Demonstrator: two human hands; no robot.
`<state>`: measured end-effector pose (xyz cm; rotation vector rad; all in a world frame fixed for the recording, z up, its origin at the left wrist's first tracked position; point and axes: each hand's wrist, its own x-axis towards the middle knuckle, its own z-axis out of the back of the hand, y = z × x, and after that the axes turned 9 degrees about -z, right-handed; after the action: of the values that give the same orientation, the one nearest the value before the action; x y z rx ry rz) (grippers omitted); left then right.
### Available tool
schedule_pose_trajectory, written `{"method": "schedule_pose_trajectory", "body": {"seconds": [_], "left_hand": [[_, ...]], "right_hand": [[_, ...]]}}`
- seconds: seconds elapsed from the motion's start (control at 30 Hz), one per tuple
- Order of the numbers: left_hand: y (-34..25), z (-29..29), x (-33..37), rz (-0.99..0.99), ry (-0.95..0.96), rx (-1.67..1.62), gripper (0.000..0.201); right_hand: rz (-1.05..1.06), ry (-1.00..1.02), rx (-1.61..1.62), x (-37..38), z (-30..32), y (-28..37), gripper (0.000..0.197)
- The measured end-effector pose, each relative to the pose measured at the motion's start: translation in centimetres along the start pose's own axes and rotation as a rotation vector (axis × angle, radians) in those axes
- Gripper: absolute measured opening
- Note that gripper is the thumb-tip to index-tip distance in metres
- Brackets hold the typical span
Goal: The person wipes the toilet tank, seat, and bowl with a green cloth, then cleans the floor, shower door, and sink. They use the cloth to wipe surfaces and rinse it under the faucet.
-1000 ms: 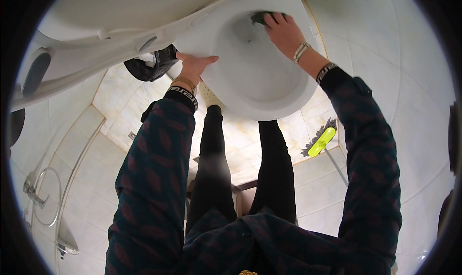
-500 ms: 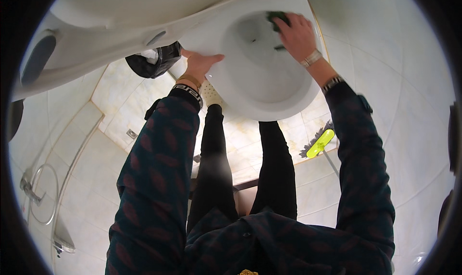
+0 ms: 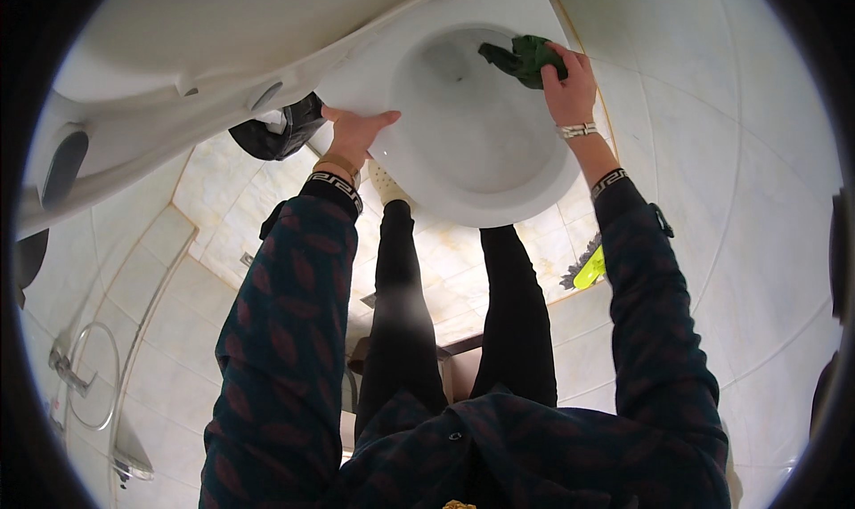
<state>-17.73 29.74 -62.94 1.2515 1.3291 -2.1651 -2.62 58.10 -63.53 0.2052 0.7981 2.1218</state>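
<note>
A white toilet bowl [image 3: 485, 211] lies in front of me, its inside open to view. On the right side of its rim, my right hand [image 3: 570, 86] grips a crumpled dark green cloth [image 3: 527, 61]. One end of the cloth trails over the inner edge of the bowl. My left hand [image 3: 356, 133] rests at the left edge of the rim, thumb stretched toward the bowl and the other fingers spread to the outer side, partly hidden. It holds no loose thing.
What looks like the raised toilet seat [image 3: 134, 122], with grey oval pads, fills the upper left. Beside the rim stands a black bin [image 3: 280, 133] with white paper in it. A lime-green mop head [image 3: 590, 268] lies right of my legs. A shower hose [image 3: 116, 375] hangs far left.
My right hand has moved from the far right inner side of the bowl nearer and outward onto the rim, and more of the cloth shows. My left hand stays at the rim.
</note>
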Motion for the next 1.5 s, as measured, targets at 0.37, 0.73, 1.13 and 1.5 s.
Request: {"method": "schedule_pose_trajectory", "body": {"seconds": [0.37,0.73,1.13,1.5], "left_hand": [[-0.1,0.4,-0.2,0.018,0.041,0.111,0.082],[0.2,1.0,0.1,0.096,0.183,0.165,0.069],[-1.1,1.0,-0.5,0.129,0.217,0.203,0.070],[-0.6,1.2,-0.1,0.157,0.097,0.254,0.071]], "right_hand": [[-0.058,-0.187,0.030,9.2,-6.8,4.5,0.040],[-0.473,-0.401,0.134,4.6,-0.2,1.2,0.028],[-0.069,-0.126,0.476,9.4,-2.0,2.4,0.025],[-0.232,-0.074,0.400,13.4,-1.7,4.2,0.026]]}}
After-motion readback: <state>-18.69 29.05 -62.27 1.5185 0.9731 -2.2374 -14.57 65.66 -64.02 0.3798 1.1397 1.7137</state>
